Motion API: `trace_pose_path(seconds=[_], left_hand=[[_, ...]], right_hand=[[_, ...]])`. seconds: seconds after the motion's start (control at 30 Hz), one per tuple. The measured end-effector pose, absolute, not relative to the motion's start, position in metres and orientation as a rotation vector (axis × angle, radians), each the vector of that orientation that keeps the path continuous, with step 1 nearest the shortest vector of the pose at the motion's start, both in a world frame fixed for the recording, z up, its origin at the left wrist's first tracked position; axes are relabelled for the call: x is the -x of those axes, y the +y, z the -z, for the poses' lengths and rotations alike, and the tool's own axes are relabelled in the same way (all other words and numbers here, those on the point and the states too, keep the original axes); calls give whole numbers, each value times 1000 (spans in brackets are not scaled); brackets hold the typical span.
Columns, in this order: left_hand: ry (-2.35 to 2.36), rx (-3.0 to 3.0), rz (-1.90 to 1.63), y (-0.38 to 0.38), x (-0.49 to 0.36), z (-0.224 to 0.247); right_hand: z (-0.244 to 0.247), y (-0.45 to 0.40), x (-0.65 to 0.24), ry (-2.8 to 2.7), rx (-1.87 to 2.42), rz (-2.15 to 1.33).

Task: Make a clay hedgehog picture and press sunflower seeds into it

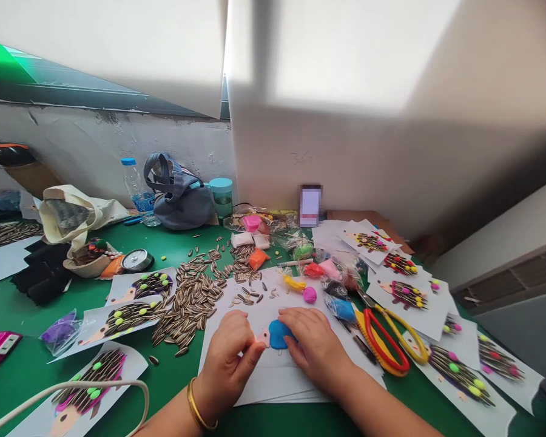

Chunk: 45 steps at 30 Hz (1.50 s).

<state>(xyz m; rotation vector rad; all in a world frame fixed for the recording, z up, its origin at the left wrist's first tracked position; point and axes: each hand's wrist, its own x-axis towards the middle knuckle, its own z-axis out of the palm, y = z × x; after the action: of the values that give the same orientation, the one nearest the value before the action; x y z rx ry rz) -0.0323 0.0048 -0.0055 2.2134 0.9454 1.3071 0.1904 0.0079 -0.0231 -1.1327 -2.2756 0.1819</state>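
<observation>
we note both hands low over the stacked white paper (268,385), backs upward, wrists well apart, fingers angled toward each other.

left side: forearm comes in from the lower left, gold bangle (192,400) at the wrist. the left hand (232,345) is curled, fingers folded under, knuckles high; the thumb slants to the right, up to the pink clay face (264,336). thumb and index finger sit close together beside the snout; whether they pinch clay or paper we cannot tell, since the hand hides its own underside.

right side: forearm crosses in from the lower right. the right hand (316,346) lies flatter, fingers side by side and reaching left over the blue clay (278,335), thumb spread away from them, lower down, near the clay's right edge. we read this as a hand laid on, fingers extended; how firmly it presses we cannot tell.

the blue clay, adjoining the pink face, lies on the top sheet between the two hands, its right part covered by fingers.

around them we log: sunflower seeds (191,306) heaped to the left; a magenta clay ball (309,295) just beyond the right hand; scissors (386,314) to the right; seed-spined hedgehog cards (131,318) on both sides.
</observation>
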Motion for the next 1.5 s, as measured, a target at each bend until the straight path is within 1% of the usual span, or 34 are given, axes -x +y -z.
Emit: trace_pose_path(seconds=[0.13,0.23,0.4,0.53,0.67,0.8,1.27,1.5], left_hand=[[866,-2320,-1224,2,26,6],[998,-2285,-1160,2,26,7],[1271,-2245,-1183,7,29,9],[1328,-2332,-998,11,28,14],[1319,-2405,-825,11,27,21],[1269,-2433,-700,9,26,26],[1264,-2452,-623,9,27,23],[1210,-2606,-478,10,27,15]], right_hand=[[21,9,-191,-2262,1144,-131],[20,10,-194,-2265,1146,-89],[16,12,-202,-2202,1231,-46],[9,6,-201,-2223,1231,-67],[8,-3,-195,-2282,1210,-142],[13,-4,-195,-2322,1207,-142],[12,-5,-194,-2333,1168,-245],[7,-6,-197,-2355,1126,-242]])
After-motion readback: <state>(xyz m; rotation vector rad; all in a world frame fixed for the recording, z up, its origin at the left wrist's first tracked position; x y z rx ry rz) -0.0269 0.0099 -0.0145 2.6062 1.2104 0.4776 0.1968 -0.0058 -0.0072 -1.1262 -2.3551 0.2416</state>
